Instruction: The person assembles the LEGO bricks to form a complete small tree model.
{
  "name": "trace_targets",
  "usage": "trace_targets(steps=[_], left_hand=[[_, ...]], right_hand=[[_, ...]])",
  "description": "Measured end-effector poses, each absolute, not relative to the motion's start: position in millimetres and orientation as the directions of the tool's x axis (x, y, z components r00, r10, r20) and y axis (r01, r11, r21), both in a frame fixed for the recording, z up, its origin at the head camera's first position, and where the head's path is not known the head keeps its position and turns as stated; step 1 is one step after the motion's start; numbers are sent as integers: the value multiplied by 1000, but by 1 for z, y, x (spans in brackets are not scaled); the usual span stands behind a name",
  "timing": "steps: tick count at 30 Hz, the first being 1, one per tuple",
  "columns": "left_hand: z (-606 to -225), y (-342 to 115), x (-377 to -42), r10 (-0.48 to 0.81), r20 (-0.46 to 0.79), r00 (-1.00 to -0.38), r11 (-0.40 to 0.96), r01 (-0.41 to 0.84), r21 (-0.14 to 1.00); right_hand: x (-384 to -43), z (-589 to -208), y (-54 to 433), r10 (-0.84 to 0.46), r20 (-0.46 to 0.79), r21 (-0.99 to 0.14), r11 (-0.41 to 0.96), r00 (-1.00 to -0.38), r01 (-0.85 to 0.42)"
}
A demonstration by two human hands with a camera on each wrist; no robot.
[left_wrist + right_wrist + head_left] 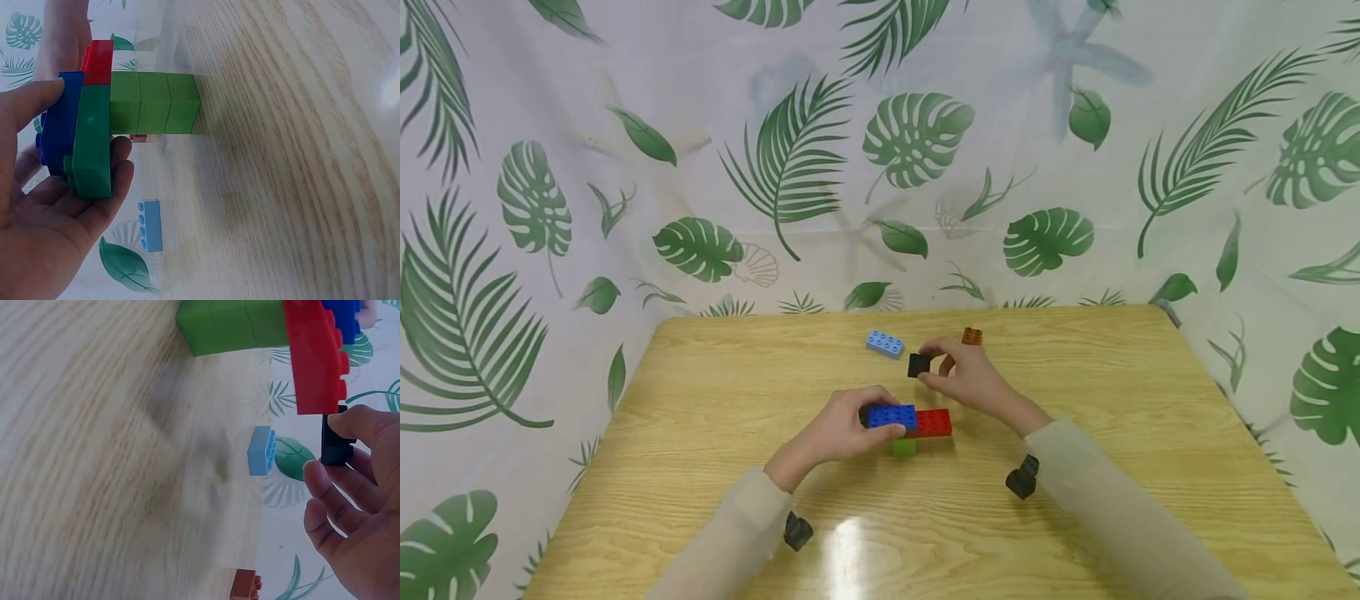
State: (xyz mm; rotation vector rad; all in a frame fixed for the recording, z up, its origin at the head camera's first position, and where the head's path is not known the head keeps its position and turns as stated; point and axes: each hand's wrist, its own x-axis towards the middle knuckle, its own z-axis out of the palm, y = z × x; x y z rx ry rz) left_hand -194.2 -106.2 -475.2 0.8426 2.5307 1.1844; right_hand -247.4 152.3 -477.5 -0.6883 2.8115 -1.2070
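A built-up stack of toy building bricks stands on the table, a light green column (155,103) at its foot. On the column a red brick (935,422) and a dark green brick (92,147) lie end to end, and a blue brick (892,417) tops them. My left hand (842,429) grips the blue and dark green bricks, thumb on the near side and fingers curled behind. Between thumb and fingers, my right hand (967,375) pinches a black brick (335,447), held in the air behind the red brick's end.
Behind the stack a light blue brick (885,344) lies on the wooden table (715,375). Further right, partly behind the right hand, is a small brown-orange brick (972,336). A leaf-patterned cloth (820,250) hangs along the table's back edge.
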Motion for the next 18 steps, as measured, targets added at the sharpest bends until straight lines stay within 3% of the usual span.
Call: trace_targets(steps=[18], left_hand=[[-476,-107,-195,591,57,-804,500,421,757]], right_hand=[[-227,-465,158,-450,210,-682,569,-868,-460]])
